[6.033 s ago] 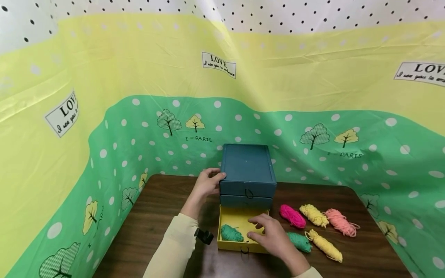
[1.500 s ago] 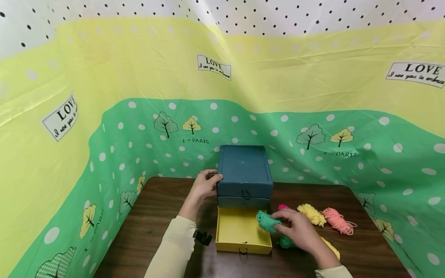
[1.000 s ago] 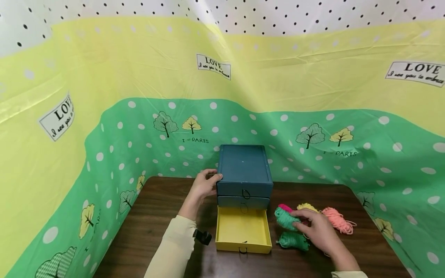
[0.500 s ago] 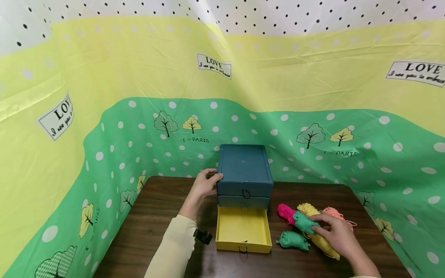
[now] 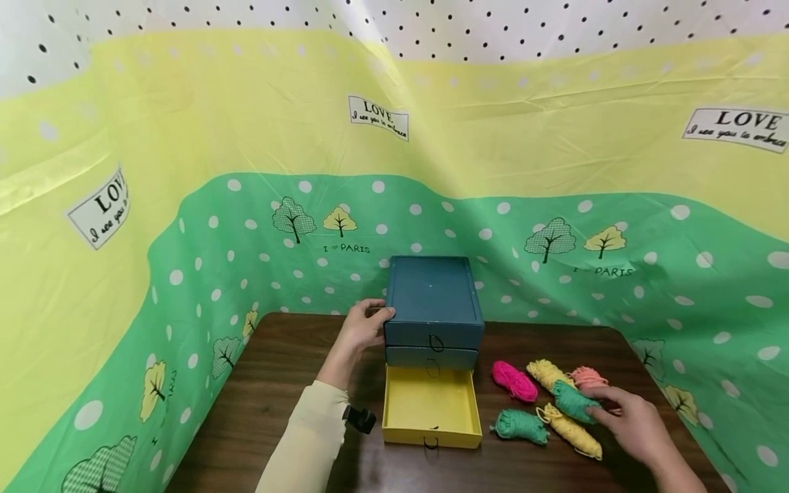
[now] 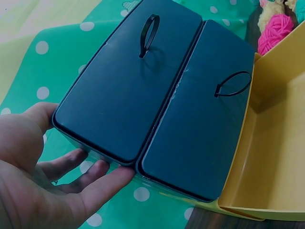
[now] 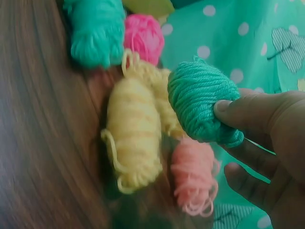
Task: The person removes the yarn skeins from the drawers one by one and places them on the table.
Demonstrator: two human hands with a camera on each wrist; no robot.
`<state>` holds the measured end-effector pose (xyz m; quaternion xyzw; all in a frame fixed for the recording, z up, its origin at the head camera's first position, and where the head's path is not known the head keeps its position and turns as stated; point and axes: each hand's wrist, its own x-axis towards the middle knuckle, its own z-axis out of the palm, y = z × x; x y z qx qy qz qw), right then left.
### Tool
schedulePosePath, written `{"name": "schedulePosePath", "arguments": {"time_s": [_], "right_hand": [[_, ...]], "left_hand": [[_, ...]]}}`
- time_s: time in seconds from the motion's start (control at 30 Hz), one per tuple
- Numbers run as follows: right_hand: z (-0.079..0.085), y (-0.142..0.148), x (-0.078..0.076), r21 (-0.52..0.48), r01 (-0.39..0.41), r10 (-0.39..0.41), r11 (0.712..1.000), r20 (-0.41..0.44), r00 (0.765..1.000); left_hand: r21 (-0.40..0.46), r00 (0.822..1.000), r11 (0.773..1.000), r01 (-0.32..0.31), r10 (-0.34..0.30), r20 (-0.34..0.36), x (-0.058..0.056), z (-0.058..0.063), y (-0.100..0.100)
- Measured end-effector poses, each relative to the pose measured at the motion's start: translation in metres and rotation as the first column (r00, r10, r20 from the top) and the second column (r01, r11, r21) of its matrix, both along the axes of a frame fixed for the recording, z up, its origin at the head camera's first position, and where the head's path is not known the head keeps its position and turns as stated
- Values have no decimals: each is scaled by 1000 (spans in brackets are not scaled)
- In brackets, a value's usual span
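In the head view, my right hand [image 5: 635, 421] pinches a teal green yarn skein [image 5: 573, 400] between thumb and fingers, above the other skeins. The right wrist view shows this held skein [image 7: 205, 102] close up, the thumb pressed on its side. My left hand [image 5: 362, 327] holds the upper left edge of a blue drawer cabinet [image 5: 434, 291], thumb at the top corner and fingers along the side. The bottom yellow drawer [image 5: 431, 438] is pulled out, with only a small dark bit inside. Two blue drawers [image 6: 124, 90] with black loop pulls are closed above it.
Right of the cabinet lie a magenta skein [image 5: 514, 381], another green skein [image 5: 520, 426], two yellow skeins [image 5: 572, 431] and a pink skein [image 5: 588, 378]. The dark wood table [image 5: 277, 411] backs onto a patterned green and yellow curtain [image 5: 296, 274].
The green skein that lay in the yellow drawer has been taken out by my right hand and carried right, over the magenta and yellow skeins. My left hand stays at the cabinet.
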<state>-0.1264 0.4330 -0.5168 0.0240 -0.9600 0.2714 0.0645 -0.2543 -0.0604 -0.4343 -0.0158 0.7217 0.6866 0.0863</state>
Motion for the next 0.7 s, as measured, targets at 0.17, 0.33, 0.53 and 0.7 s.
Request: {"name": "schedulePosePath", "arguments": {"time_s": [0.17,0.33,0.53,0.7], "right_hand": [[-3,19,1,-4,17,-17,1000,55,998],[-9,34,1,5,34,-34,999,118,992],[-24,47,2,33,38,-44,999,205,978],[-32,54,3,37,56,-63,998,208,976]], "left_hand": [[-5,1000,1000,-6,6,-7,0,-1,-1],[-4,1000,1000,-8,8,-6,-1,1,-1],[-6,1000,1000,-2,2,-1,1,1,0],[-7,1000,1000,5,-5,1,2,-1,0]]}}
